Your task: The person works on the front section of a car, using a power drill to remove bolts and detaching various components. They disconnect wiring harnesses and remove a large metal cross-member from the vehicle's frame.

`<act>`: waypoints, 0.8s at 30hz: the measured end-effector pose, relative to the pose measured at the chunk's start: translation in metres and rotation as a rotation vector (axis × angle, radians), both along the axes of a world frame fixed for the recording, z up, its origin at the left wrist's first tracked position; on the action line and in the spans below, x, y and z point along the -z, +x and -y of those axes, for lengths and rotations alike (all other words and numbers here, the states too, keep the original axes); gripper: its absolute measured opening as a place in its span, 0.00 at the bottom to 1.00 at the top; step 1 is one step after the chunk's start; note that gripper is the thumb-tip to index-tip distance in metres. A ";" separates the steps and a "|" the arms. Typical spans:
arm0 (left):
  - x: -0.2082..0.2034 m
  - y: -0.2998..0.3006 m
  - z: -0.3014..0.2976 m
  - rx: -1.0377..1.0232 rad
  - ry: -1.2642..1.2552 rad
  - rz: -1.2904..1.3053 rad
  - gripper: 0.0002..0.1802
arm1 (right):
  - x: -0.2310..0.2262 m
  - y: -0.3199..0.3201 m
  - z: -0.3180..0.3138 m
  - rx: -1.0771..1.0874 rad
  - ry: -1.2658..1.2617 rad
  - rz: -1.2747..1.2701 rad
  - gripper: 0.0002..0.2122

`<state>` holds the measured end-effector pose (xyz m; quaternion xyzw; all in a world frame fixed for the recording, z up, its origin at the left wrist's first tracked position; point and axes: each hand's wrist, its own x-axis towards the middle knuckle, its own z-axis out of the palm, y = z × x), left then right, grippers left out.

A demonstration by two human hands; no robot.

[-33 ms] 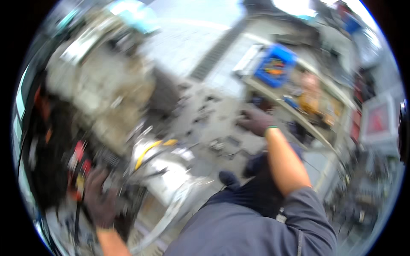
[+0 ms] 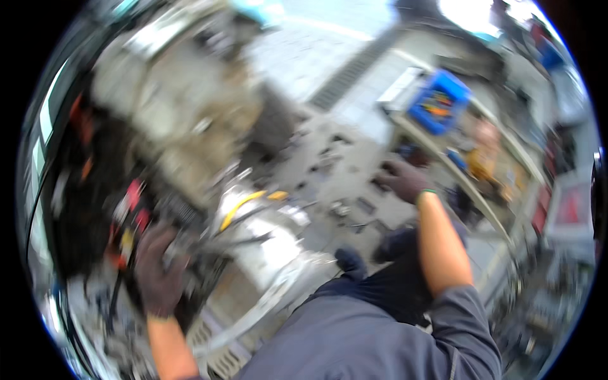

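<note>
My left hand (image 2: 158,272), in a dark brown glove, is at the lower left with thumb and fingers apart. Nothing shows in its grasp. It is nearest to a blurred cluster of red, black and yellow parts (image 2: 133,209), and touching cannot be made out. To its right lies a shiny silvery sheet-like piece (image 2: 275,244) with a yellow strip (image 2: 244,209) across it. My right hand (image 2: 405,180), gloved alike, reaches out beside a cart (image 2: 437,155) with its fingers spread. It appears to hold nothing.
A blue bin (image 2: 440,101) with small orange and yellow items stands on the cart. A large beige, brown-stained bulk (image 2: 183,107) fills the upper left. Small dark pieces (image 2: 329,155) lie scattered on the grey floor. A floor grate (image 2: 345,76) runs behind.
The whole view has swung, so the surroundings now sit further right and slightly lower. Both hands keep nearly the same poses, with the left hand's thumb and fingers now seen more clearly apart.
</note>
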<state>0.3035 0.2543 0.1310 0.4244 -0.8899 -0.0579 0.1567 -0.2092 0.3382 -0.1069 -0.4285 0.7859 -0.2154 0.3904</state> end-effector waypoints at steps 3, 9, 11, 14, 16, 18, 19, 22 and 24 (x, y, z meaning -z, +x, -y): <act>0.014 0.019 -0.004 -0.103 0.006 -0.064 0.23 | 0.014 0.012 -0.001 0.023 -0.088 0.040 0.32; 0.002 0.018 0.010 0.005 -0.095 0.018 0.24 | 0.029 0.045 0.022 -0.174 0.003 0.010 0.35; -0.008 0.010 0.018 0.055 -0.149 0.062 0.24 | 0.031 0.055 0.028 -0.181 0.023 0.019 0.33; -0.021 -0.006 0.033 0.107 -0.233 0.175 0.26 | 0.035 0.070 0.033 -0.250 0.008 0.018 0.34; -0.019 -0.026 0.040 0.091 -0.143 0.233 0.28 | 0.036 0.080 0.036 -0.288 0.080 0.027 0.35; -0.015 -0.048 0.051 0.056 -0.024 0.340 0.32 | 0.033 0.089 0.038 -0.309 0.100 -0.012 0.36; -0.010 -0.061 0.059 -0.023 0.111 0.422 0.32 | 0.030 0.091 0.039 -0.319 0.126 -0.040 0.36; 0.000 -0.089 0.091 -0.129 0.416 0.529 0.34 | 0.018 0.101 0.040 -0.321 0.104 -0.032 0.38; 0.009 -0.100 0.107 -0.077 0.545 0.437 0.34 | 0.010 0.105 0.041 -0.322 0.104 -0.021 0.39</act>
